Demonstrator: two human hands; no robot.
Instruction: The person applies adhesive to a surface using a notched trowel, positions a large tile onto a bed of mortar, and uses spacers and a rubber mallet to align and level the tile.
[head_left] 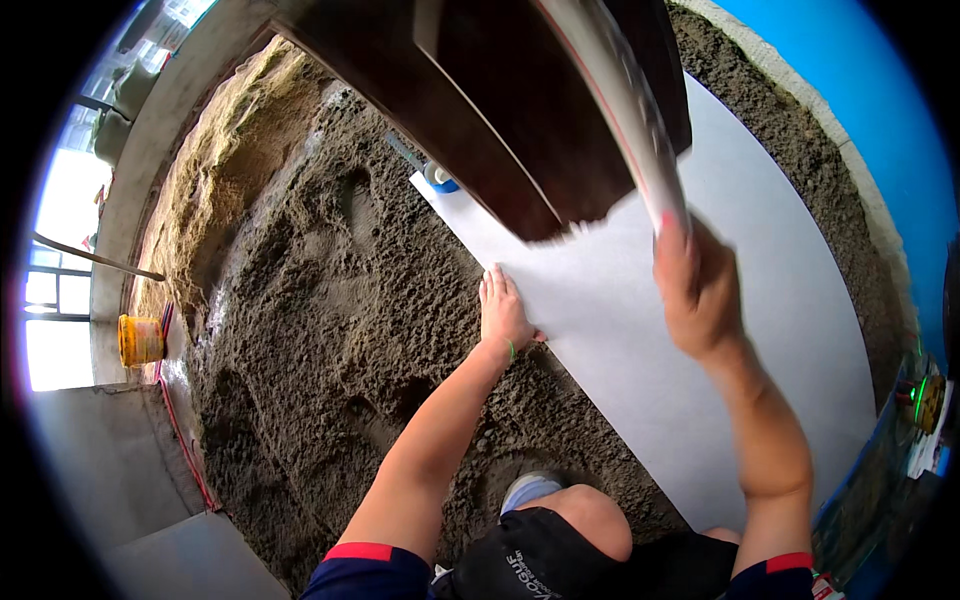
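A large white slab (760,400) with a straight left edge covers the right part of the rough grey mortar bed (320,260). My left hand (505,310) rests on that edge, fingers stretched out. My right hand (695,285) is closed on the lower end of a pale strip with a red line, part of a large dark object (510,100) raised over the slab; its blurred shape is too unclear to name. A small blue-and-white tool (438,178) sits at the slab's upper left corner, partly hidden by the dark object.
A yellow bucket (140,340), red cords and a leaning pole (100,256) are on the left, by windows and a concrete ledge (120,460). A blue wall (850,80) borders the right, where a device (925,400) shows green light. My knee and shoe are at the bottom.
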